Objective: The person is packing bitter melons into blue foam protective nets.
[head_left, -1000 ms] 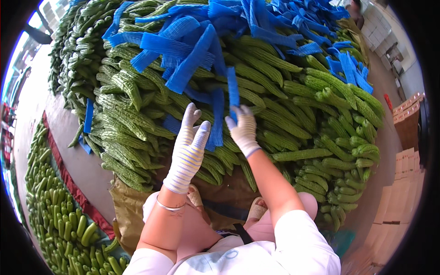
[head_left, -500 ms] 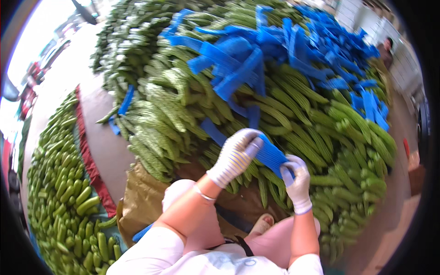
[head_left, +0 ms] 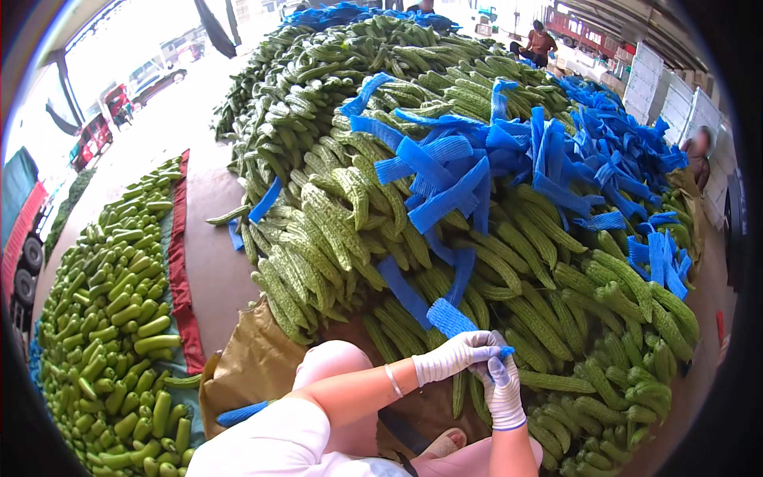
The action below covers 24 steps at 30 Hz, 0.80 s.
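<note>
Clearly, what matters from where I stand is how the blue mesh sleeve (head_left: 451,318) lies against the two gloved hands: it slants from upper left down to lower right, its broad end poking out past the knuckles toward the heap, its narrow end buried where the hands meet, with just a small blue tip showing among the fingertips. The left hand (head_left: 461,356) comes in from the side, almost level, and is closed on the mesh near that lower end. The right hand (head_left: 504,389) rises from below, fingers pointing up, and meets the left at the blue tip; whether it too pinches the mesh or only presses against the other fingers, I can't tell. Nor can I make out whether anything sits inside the sleeve. Just beyond the hands spreads the heap of bumpy green gourds (head_left: 548,314), many of them slanting the same way as the sleeve, while one longer gourd (head_left: 558,383) lies nearly crosswise just beside the right hand, plainly nearer to it than to the left. More loose blue sleeves (head_left: 449,176) lie tangled farther up the heap, well apart from both hands, and a blue-wrapped piece (head_left: 242,414) rests by the person's left side, beneath the left forearm's side of things.
</note>
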Tool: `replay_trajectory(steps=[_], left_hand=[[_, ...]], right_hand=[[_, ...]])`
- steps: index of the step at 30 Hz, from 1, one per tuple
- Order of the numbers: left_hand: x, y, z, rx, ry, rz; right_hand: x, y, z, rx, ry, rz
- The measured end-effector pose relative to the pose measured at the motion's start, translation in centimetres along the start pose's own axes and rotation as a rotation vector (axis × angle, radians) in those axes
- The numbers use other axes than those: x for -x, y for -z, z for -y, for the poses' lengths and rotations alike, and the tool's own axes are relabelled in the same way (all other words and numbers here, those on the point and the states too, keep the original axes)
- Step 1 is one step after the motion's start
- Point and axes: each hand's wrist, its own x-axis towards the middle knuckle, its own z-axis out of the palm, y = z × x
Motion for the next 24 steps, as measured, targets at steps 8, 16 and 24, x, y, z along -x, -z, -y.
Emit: replay_trajectory(steps=[8, 16, 24], left_hand=[[0.0, 0.9, -1.4, -0.045, 0.031, 0.042], [0.9, 2.4, -1.6, 0.052, -0.019, 0.018], [1.7, 4.2, -2.2, -1.016, -0.511, -0.322]], right_hand=[[-0.9, -0.1, 1.3, -0.112, -0.064, 0.103], [-1.7, 1.5, -0.6, -0.376, -0.128, 0.022], [-2.2, 2.7, -2.5, 0.564, 0.04, -0.283]])
